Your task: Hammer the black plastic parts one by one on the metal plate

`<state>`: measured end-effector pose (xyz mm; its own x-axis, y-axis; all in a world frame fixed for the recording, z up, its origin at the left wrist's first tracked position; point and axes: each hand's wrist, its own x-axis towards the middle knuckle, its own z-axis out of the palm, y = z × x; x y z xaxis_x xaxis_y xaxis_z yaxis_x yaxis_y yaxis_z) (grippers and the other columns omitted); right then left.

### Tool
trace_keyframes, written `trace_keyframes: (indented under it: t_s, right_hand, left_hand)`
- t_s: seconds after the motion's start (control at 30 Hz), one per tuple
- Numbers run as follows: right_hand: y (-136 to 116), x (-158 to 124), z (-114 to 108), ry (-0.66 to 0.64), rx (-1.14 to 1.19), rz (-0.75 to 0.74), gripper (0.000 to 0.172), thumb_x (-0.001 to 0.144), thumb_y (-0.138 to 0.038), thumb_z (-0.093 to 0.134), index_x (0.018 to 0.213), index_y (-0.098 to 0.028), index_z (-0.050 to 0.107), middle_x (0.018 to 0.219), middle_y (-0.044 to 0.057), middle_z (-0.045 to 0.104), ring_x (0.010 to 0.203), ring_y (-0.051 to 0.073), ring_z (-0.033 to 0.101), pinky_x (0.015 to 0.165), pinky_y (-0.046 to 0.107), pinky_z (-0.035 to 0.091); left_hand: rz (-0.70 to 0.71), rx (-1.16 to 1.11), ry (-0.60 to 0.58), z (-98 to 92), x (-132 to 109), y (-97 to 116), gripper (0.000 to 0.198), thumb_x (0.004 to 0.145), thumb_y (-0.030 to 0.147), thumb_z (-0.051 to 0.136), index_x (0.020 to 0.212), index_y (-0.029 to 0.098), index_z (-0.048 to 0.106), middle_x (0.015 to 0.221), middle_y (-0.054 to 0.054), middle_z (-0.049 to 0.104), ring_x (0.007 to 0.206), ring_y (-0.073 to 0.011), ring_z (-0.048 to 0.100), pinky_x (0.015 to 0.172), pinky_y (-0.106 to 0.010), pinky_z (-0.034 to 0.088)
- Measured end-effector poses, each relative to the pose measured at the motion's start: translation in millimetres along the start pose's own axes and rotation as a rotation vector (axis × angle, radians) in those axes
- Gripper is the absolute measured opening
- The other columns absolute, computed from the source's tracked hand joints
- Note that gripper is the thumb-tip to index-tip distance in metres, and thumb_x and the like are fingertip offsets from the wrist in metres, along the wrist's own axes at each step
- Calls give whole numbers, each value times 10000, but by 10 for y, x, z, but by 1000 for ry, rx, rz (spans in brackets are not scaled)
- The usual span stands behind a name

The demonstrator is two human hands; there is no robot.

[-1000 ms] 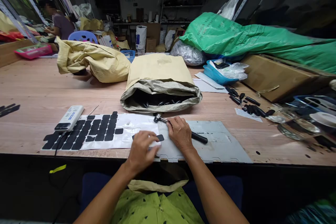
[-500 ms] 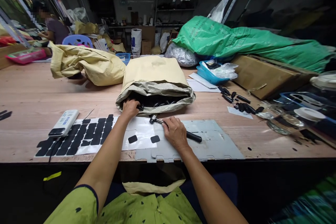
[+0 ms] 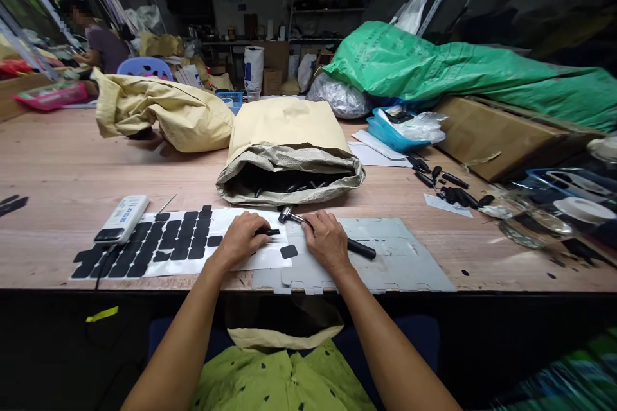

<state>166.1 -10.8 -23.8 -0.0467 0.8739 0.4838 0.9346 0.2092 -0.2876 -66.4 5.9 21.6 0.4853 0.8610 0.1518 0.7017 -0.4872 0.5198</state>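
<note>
My left hand (image 3: 243, 239) is closed on a small black part (image 3: 270, 231), which sticks out to the right over the white sheet (image 3: 260, 258). With my right hand (image 3: 326, 239) I grip a hammer (image 3: 361, 248) just behind its metal head; its black handle points right over the grey board (image 3: 400, 257). Behind both hands lies a cream sack (image 3: 289, 125), its rolled mouth facing me and several black parts inside. Black rounded patches (image 3: 183, 236) cover the sheet's left side, and one loose patch (image 3: 289, 251) lies between my hands.
A white device (image 3: 123, 218) with a cable rests at left near a thin metal rod (image 3: 166, 203). Black parts (image 3: 453, 196), a blue basket (image 3: 398, 135) and a cardboard box (image 3: 511, 131) stand right. Another sack (image 3: 168, 112) lies back left; a person (image 3: 103, 45) sits beyond.
My left hand has come out of the sack's mouth toward me with a black part and is now over the white sheet. My right hand still holds the hammer in about the same place.
</note>
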Motion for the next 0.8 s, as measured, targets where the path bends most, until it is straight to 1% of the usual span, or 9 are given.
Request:
trace_keyframes:
  t_s: [0.1, 0.23, 0.4, 0.6, 0.7, 0.8]
  right_hand:
    - [5, -1, 5, -2, 4, 7, 180, 886, -226, 562, 1008, -222, 694, 901, 41, 624, 844, 191, 491, 739, 304, 338]
    - [10, -7, 14, 5, 9, 22, 186, 871, -222, 573, 1013, -221, 693, 908, 37, 626, 852, 188, 498, 744, 299, 348]
    - [16, -8, 19, -4, -9, 19, 189, 888, -231, 560, 1022, -216, 693, 915, 45, 628, 857, 191, 504, 744, 300, 362]
    - [34, -10, -16, -20, -15, -69, 232, 935, -214, 496, 1062, -208, 690, 891, 48, 634, 831, 174, 544, 721, 283, 396]
    - [-39, -47, -66, 3, 41, -120, 257, 960, -222, 467, 1091, -200, 687, 910, 44, 655, 812, 151, 585, 712, 254, 426]
    - [-193, -105, -145, 18, 151, -154, 271, 979, -252, 453, 1117, -204, 681, 938, 37, 676, 806, 134, 619, 703, 229, 455]
  left_hand:
    - [-52, -54, 17, 102, -91, -23, 136, 831, 238, 691, 962, 203, 700, 944, -37, 658, 930, -225, 554, 822, -360, 437]
    - [-103, -89, 65, 96, -139, -101, 241, 784, 257, 738, 1016, 199, 709, 921, -39, 648, 904, -227, 545, 815, -371, 439]
    - [-130, -126, 115, 84, -173, -168, 149, 776, 287, 737, 901, 206, 734, 848, -36, 641, 863, -224, 534, 802, -376, 433]
    - [-137, -164, 126, 118, -176, -189, 151, 760, 268, 754, 900, 210, 751, 821, -26, 631, 832, -207, 537, 790, -360, 423]
    - [-140, -194, 133, 114, -180, -190, 141, 760, 269, 756, 892, 219, 753, 829, -23, 646, 841, -203, 549, 790, -351, 422]
    - [-146, -188, 128, 114, -176, -188, 134, 756, 289, 763, 873, 223, 757, 810, -20, 640, 839, -202, 545, 782, -344, 420]
